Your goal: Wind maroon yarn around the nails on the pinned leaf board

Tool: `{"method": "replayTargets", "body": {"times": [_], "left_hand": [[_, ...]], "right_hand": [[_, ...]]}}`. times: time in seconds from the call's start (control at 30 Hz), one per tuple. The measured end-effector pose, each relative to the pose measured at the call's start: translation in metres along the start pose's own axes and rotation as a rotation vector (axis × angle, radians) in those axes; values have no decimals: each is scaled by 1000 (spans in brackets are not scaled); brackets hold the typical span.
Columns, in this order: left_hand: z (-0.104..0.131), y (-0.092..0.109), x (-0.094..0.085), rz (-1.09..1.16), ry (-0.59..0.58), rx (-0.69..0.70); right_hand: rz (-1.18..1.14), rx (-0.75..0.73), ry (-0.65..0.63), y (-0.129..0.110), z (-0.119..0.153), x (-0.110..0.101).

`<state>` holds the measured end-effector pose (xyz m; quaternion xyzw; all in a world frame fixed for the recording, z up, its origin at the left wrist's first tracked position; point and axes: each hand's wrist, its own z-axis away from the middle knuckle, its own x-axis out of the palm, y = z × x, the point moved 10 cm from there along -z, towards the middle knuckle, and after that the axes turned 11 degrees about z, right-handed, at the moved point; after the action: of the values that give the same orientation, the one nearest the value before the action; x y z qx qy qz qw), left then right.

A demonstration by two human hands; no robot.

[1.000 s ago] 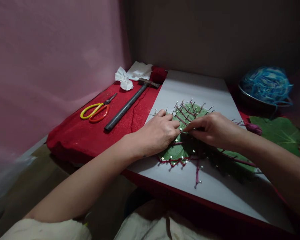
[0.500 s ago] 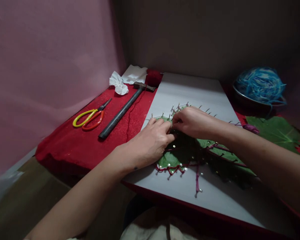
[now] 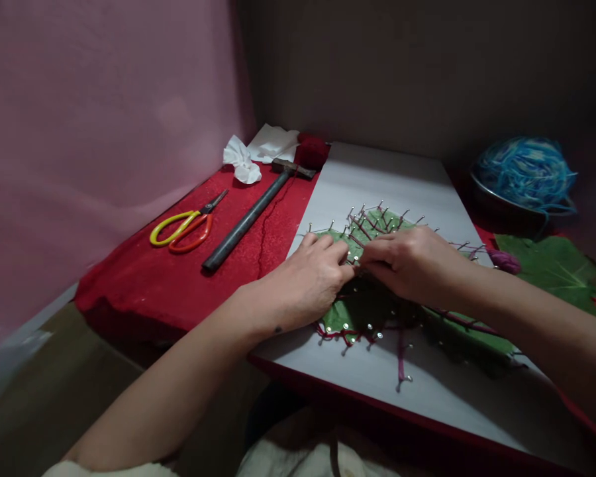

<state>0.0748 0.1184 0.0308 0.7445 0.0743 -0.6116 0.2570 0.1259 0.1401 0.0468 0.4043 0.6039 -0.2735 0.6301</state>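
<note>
A green leaf (image 3: 350,318) lies on a white board (image 3: 385,172), ringed by many upright nails. Dark red yarn (image 3: 350,339) zigzags round nails along its near edge, and a purple strand (image 3: 401,354) runs to a nail nearer the board's front. My left hand (image 3: 318,275) rests over the leaf's left part, fingers curled down among the nails. Close beside it, at the leaf's middle, my right hand (image 3: 407,262) is pinched closed; a dark strand runs from its fingertips up toward the far nails. What my left fingertips hold is hidden.
On the red cloth (image 3: 144,298) at left lie scissors (image 3: 183,228) and a hammer (image 3: 248,218), with crumpled tissue (image 3: 242,162) and red yarn (image 3: 312,151) behind. At right are a bowl of blue yarn (image 3: 526,173), another leaf (image 3: 551,265) and a purple yarn bundle (image 3: 504,261).
My right hand has moved nearer and slightly right, uncovering far nails and strands across the leaf. My left hand stays over the leaf. The whole view has shifted slightly.
</note>
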Motion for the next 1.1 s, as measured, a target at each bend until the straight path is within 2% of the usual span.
{"method": "replayTargets", "body": {"times": [0.07, 0.2, 0.4, 0.7, 0.97, 1.1], "left_hand": [[0, 0, 0, 7, 1, -4], [0, -3, -2, 48, 52, 4], [4, -10, -10, 136, 180, 4], [-1, -5, 0, -20, 69, 7], [1, -5, -5, 28, 140, 31], [0, -5, -3, -6, 100, 29]], "right_hand": [[-112, 27, 21, 8, 4, 1], [-310, 60, -28, 20, 2, 10], [-175, -77, -35, 11, -2, 14], [-226, -53, -43, 17, 3, 18], [-195, -103, -57, 15, 2, 19], [-200, -86, -78, 16, 2, 19]]}}
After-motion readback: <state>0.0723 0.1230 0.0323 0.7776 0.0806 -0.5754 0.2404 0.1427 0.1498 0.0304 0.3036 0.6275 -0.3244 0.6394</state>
